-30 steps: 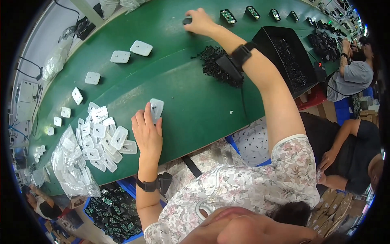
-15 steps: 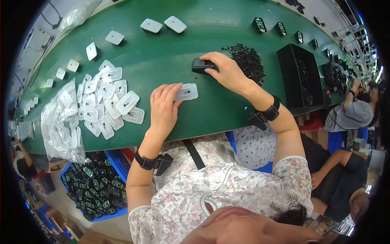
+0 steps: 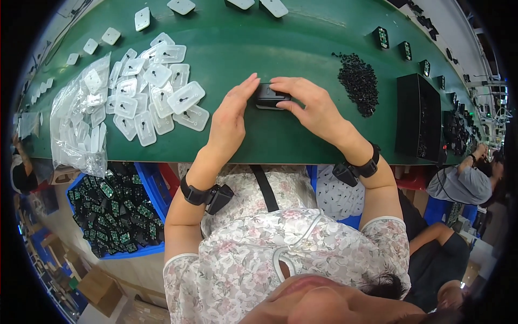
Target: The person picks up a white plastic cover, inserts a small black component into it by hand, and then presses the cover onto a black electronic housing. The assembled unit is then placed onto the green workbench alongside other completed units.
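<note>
A black plastic case [image 3: 266, 96] sits on the green table in front of me, with a thin pale edge showing along its lower side. My right hand [image 3: 315, 105] grips it from the right, thumb at the near side and fingers over the top. Against its left side rest the fingertips of my left hand [image 3: 231, 120], which is stretched out straight. To the left lies a heap of translucent white plastic covers [image 3: 157, 75], each with a small dark part on it. A pile of small black pieces [image 3: 358, 81] lies to the right.
A clear plastic bag [image 3: 81, 124] of covers lies at the left. A black open box [image 3: 418, 116] stands at the right. White-topped cases [image 3: 142, 19] and black cases with green boards [image 3: 381, 38] line the back. A blue bin [image 3: 156, 189] of boards stands below; a co-worker [image 3: 458, 183] sits right.
The black case now stands where both hands meet, and the loose white cover by my left hand is out of sight. My left hand has moved up against the case. The whole view has shifted.
</note>
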A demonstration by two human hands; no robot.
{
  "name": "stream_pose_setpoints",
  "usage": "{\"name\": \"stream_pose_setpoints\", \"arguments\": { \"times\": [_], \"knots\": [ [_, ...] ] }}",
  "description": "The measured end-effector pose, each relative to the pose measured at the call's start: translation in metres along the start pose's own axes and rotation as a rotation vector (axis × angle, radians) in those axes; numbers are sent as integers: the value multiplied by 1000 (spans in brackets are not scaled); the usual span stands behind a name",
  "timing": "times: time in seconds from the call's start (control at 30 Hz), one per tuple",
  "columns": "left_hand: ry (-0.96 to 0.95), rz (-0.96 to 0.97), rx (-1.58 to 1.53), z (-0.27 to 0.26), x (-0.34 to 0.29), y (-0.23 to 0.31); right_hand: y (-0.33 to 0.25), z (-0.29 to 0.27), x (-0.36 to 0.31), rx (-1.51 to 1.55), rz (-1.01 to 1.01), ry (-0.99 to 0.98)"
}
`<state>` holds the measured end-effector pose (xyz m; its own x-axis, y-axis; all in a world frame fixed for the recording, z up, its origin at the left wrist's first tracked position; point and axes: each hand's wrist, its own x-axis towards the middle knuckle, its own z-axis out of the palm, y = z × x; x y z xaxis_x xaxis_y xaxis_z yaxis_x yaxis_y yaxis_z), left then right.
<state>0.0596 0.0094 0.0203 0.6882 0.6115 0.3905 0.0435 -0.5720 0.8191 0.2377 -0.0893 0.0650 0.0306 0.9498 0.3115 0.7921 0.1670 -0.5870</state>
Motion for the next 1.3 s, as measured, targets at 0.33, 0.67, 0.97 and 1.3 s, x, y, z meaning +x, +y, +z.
{"name": "stream_pose_setpoints", "arguments": {
  "times": [0.33,0.67,0.97,1.3],
  "knots": [
    [-181,168,330,-6,-5,1,-1,5,-8,-124,-70,-23],
    [-283,194,615,-12,-4,13,4,17,-15,-277,-164,70],
    [-185,287,646,-2,2,7,4,15,-9,-144,-50,84],
    [16,-340,-81,12,32,-1,11,6,16,986,412,131]
  ]
}}
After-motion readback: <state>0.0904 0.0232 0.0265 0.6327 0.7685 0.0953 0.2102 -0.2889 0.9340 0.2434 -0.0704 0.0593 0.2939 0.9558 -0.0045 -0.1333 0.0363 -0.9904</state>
